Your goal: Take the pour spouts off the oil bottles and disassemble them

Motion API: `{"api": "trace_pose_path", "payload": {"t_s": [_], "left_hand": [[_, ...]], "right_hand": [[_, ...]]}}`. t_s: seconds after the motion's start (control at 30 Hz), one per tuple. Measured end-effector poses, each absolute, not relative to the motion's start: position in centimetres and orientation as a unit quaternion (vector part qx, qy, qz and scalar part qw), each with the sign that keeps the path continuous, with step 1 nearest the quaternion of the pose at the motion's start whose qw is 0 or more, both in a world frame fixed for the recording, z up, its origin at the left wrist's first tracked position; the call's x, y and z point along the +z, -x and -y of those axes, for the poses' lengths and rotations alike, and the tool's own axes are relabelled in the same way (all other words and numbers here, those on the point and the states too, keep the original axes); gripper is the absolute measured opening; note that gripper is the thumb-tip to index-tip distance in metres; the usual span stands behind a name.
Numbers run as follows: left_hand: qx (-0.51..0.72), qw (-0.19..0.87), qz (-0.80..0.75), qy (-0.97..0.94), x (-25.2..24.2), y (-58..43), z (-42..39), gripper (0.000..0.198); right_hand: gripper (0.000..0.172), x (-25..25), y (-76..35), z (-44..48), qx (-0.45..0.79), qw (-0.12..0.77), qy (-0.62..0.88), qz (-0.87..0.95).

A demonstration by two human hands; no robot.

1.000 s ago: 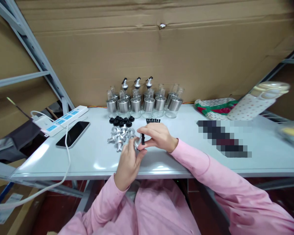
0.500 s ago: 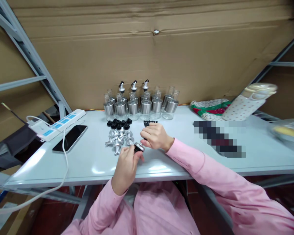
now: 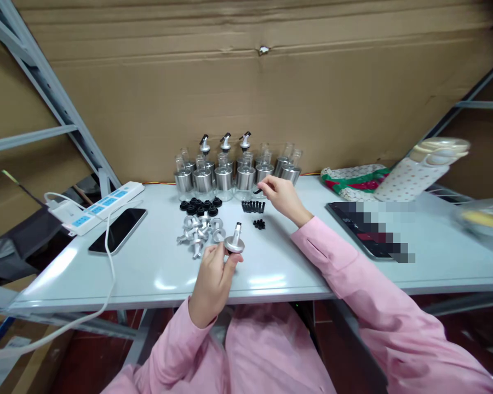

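Note:
A silver pourer spout with a small black tip stands upright in the closed fingers of my left hand. My right hand pinches a small black lever in front of the bottles. Below that hand lie a row of black levers and a little cluster of tiny black pieces. Silver spout parts are heaped left of the held spout, with black stoppers behind them. Glass bottles with steel sleeves line the back; three carry finished-looking spouts.
On the left are a white power strip, a phone and a white cable crossing the table edge. At right lie a dark, partly pixelated device, a patterned cloth, a dotted jug and a covered bowl.
My right hand has moved away from the spout, back and to the right, and a black lever now shows in its fingers. The spout in my left hand now points upward.

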State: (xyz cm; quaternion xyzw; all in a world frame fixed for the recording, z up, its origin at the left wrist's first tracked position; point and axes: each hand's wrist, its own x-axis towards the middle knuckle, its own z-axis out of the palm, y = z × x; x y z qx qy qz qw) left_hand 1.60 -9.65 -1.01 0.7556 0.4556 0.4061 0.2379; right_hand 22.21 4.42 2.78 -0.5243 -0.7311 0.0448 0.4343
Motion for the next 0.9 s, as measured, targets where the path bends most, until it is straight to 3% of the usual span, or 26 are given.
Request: {"api": "trace_pose_path", "payload": {"t_s": [0.1, 0.37, 0.53, 0.9], "left_hand": [[0.402, 0.240, -0.456, -0.757, -1.1, -1.6, 9.6, 0.034], [0.394, 0.240, -0.456, -0.761, -1.2, -1.6, 9.6, 0.031], [0.396, 0.246, -0.455, -0.759, -1.2, -1.6, 9.6, 0.030], [0.387, 0.256, -0.449, -0.764, -1.2, -1.7, 9.6, 0.027]], "right_hand": [[0.012, 2.1, -23.8, -5.5, 0.038, 0.363, 0.539, 0.759], [0.033, 1.0, -26.3, -6.3, 0.012, 0.153, 0.535, 0.831], [0.042, 0.8, -26.0, -5.8, 0.086, 0.136, 0.534, 0.830], [0.036, 1.7, -26.0, -5.4, 0.095, 0.127, 0.544, 0.824]]}}
